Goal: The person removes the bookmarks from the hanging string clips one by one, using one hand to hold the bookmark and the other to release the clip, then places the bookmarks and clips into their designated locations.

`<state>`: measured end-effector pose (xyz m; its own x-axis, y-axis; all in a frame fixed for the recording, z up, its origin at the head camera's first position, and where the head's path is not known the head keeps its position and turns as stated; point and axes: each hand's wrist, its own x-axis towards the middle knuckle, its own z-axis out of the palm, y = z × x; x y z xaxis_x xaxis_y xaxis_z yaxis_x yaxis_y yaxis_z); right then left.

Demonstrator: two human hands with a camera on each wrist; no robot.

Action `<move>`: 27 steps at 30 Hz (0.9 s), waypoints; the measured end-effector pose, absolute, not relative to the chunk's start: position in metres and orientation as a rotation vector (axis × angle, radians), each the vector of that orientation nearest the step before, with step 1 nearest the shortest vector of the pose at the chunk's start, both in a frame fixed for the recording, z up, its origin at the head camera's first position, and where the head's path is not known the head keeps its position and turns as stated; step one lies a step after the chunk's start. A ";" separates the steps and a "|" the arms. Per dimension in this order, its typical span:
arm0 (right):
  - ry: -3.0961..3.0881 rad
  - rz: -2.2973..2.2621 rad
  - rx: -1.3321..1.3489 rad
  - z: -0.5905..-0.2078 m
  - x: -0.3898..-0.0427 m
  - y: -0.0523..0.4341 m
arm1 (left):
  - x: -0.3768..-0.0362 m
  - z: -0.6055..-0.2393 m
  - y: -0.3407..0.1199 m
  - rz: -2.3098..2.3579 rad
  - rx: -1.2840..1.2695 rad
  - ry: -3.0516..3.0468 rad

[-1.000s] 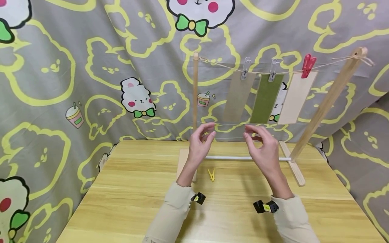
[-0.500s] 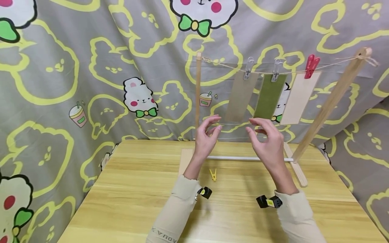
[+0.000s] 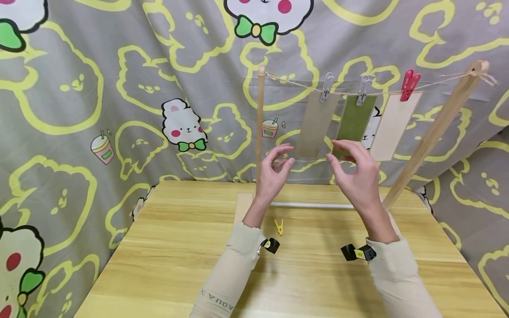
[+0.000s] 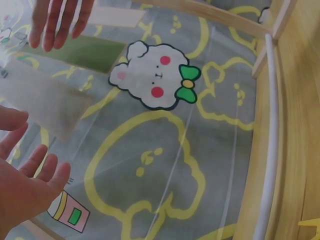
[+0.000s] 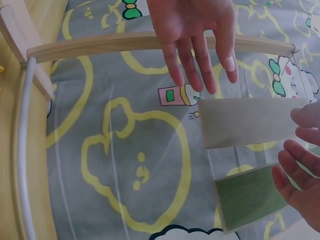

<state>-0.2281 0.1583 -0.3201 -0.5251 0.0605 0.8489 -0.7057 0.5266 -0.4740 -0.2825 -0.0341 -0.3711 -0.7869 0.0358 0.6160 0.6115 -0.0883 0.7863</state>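
Note:
My left hand (image 3: 273, 174) is raised in front of the hanging grey strip (image 3: 317, 126), fingers loosely bent and holding nothing. Facing it, my right hand (image 3: 358, 179) curves its fingers in the same way, in front of the lower part of the green strip (image 3: 358, 117), with nothing in its grasp. A wide gap separates the two hands. Clear clothespins (image 3: 327, 88) hold the grey and green strips on a string (image 3: 296, 83). A red clothespin (image 3: 409, 85) holds the cream strip (image 3: 396, 128) there. In the right wrist view, my right hand (image 5: 304, 182) shows beside the strips.
The string is tied between a left wooden post (image 3: 260, 119) and a right wooden post (image 3: 435, 132). A white rod (image 3: 308, 205) joins the stand's feet on the wooden table (image 3: 171, 247). One yellow clothespin (image 3: 279, 227) lies on the table. A patterned curtain (image 3: 139, 79) hangs behind.
Both hands have risen and shifted slightly to the right in the head view, staying apart and facing each other. The strips and clothespins remain as they were.

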 end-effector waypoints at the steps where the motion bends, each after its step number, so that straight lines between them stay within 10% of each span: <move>1: -1.880 1.082 0.531 -0.319 -0.229 0.159 | -0.283 -0.370 -0.034 -1.933 -0.704 -1.790; 27: -1.910 0.991 0.565 -0.283 -0.247 0.164 | -0.291 -0.362 -0.022 -2.051 -0.716 -1.704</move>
